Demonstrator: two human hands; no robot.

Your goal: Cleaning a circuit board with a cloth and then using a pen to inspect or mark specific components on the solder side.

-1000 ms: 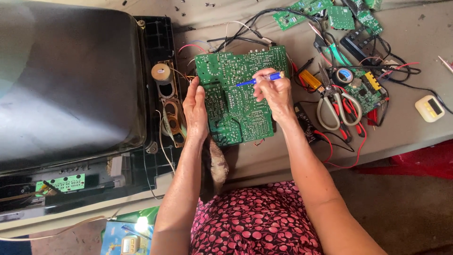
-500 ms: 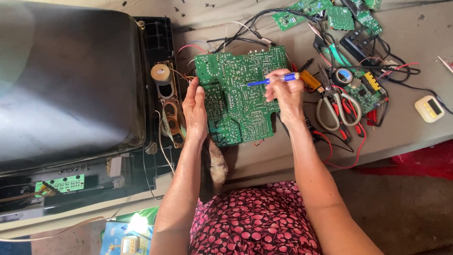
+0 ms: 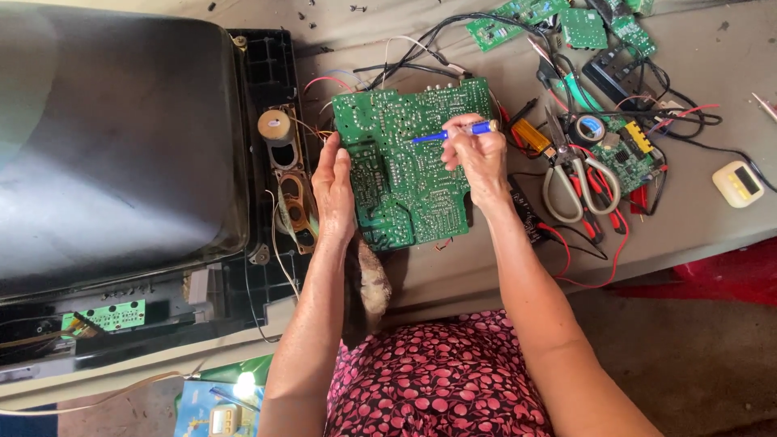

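Right now your right hand (image 3: 479, 158) is closed around a blue-handled screwdriver (image 3: 453, 133), fingers wrapped on the handle, with the shaft pointing away from the grip toward your left and its tip resting on the large green circuit board (image 3: 409, 190). That board lies flat on the grey table (image 3: 696, 235), solder side up, directly under the grip and reaching from beyond your knuckles back toward your wrist.

Your left hand (image 3: 333, 190) is open, fingers straight and together, its edge pressed against the board's left side; it clamps nothing. Just outside that hand sits the black plastic frame (image 3: 267, 97) of an old television (image 3: 113, 137), with a round speaker part (image 3: 275, 127) close to your fingertips.

On the far side of the right-hand grip, away from the board, lie grey-handled scissors (image 3: 576, 174), a roll of tape (image 3: 589, 128), a yellow component (image 3: 530, 135) and red-handled pliers (image 3: 595, 202) amid red and black wires. Beyond those, 3 or more smaller green boards (image 3: 583, 28) rest near the table's far edge, and a small cream-coloured meter (image 3: 738, 183) sits well apart to the right.
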